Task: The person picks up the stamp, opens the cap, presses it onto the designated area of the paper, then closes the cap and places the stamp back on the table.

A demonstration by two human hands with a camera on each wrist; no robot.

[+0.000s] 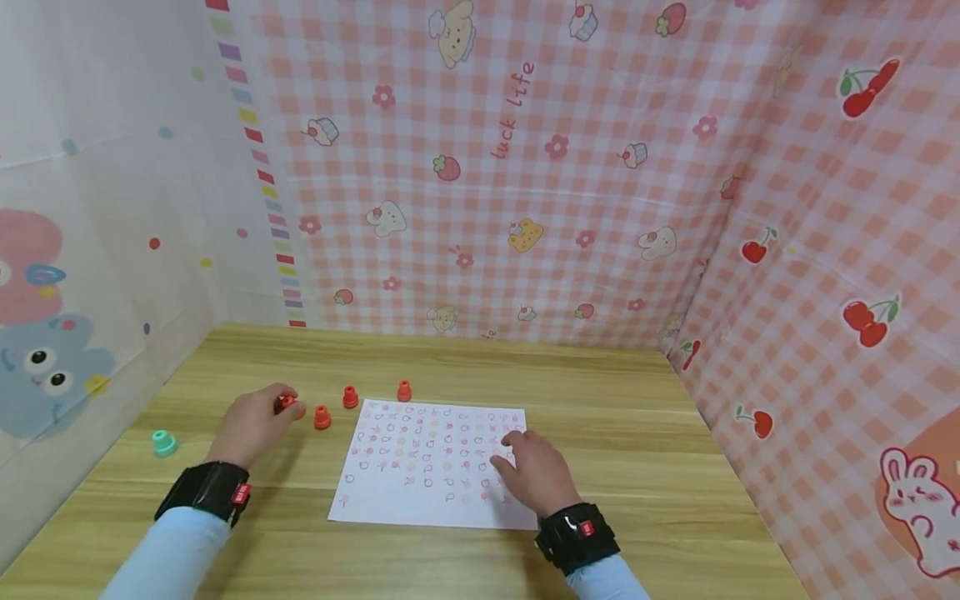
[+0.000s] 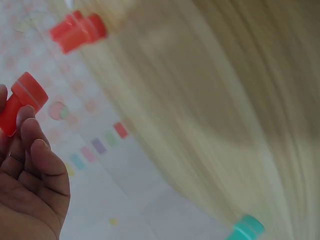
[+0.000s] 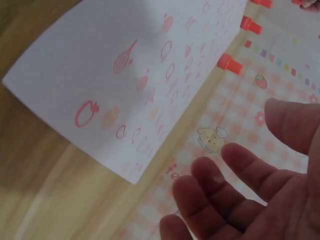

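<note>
Head view: left hand [image 1: 255, 423] pinches a red stamp [image 1: 288, 402], thumb and fingers round it, at 10 o'clock from the paper sheet [image 1: 397, 505]. Three more red ones stand upright on the wooden table [image 1: 637, 433]: near stamp [image 1: 322, 417] just beside the held one, at 10 o'clock from the sheet; middle stamp [image 1: 350, 397] between 10 and 11; far stamp [image 1: 404, 391] at 11, just past the sheet's edge. Teal stamp [image 1: 163, 443] well off at 9. Right hand [image 1: 534, 468] over the sheet's 3 o'clock side, fingers relaxed, gripping nothing; contact with the paper can't be told. Rows of small fruit-like prints on the sheet. Black band on each wrist. Pink checked cloth [image 1: 637, 92] at 12.

Left wrist view: hand at 8 o'clock in frame, held stamp at its fingertips, tilted, at 9. More red, overlapping and blurred, between 10 and 11. Teal stamp at 5, partly cut off.

Right wrist view: hand at 4 o'clock, fingers loosely bent, thumb apart. Printed sheet between 10 and 11; red stamps between 1 and 2.
</note>
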